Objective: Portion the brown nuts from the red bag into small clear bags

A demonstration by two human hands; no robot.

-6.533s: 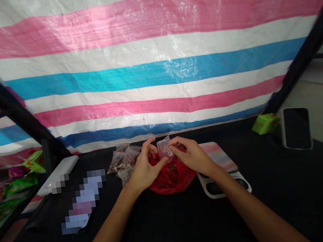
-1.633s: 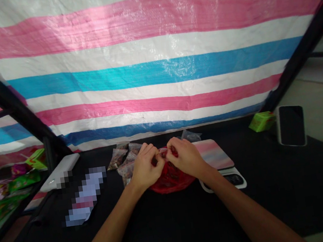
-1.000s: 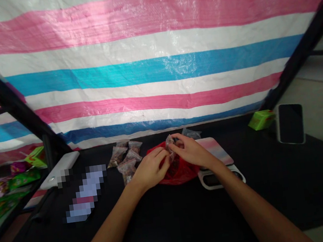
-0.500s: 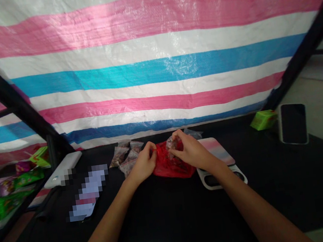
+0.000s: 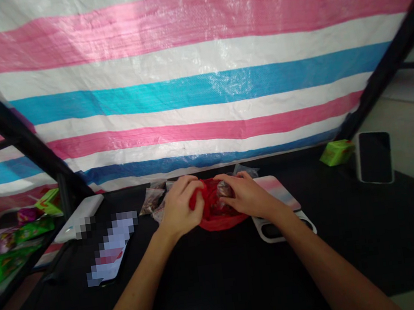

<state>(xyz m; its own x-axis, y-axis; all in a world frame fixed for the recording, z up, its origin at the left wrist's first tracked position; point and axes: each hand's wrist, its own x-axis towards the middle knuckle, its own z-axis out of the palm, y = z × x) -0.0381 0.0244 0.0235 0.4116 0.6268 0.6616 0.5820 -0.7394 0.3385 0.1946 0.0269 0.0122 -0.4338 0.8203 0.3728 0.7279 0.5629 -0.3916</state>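
My left hand [image 5: 181, 209] is closed on the left edge of a red plastic bag [image 5: 223, 222], whose mouth faces up. At the right side of that mouth, my right hand [image 5: 249, 196] has its thumb and fingers round a small clear bag [image 5: 224, 189] with brown contents. Part of this small bag is hidden by the fingers. Several similar filled clear bags [image 5: 152, 201] lie behind my left hand, partly covered by it. A white kitchen scale [image 5: 281, 193] stands just right of the red bag, under my right wrist.
On the left lie a phone [image 5: 115, 253] with a blurred screen and a long white device [image 5: 88, 211]. Colourful snack packets [image 5: 34, 229] are further left. A green box [image 5: 336, 153] and an upright dark-screened device [image 5: 374, 158] stand at the right. Striped sheeting [image 5: 198, 90] hangs behind the black table.
My left hand has moved right and taken more of the red bag's edge, and the bag's mouth is wider. My right hand has lowered the small clear bag into the mouth.
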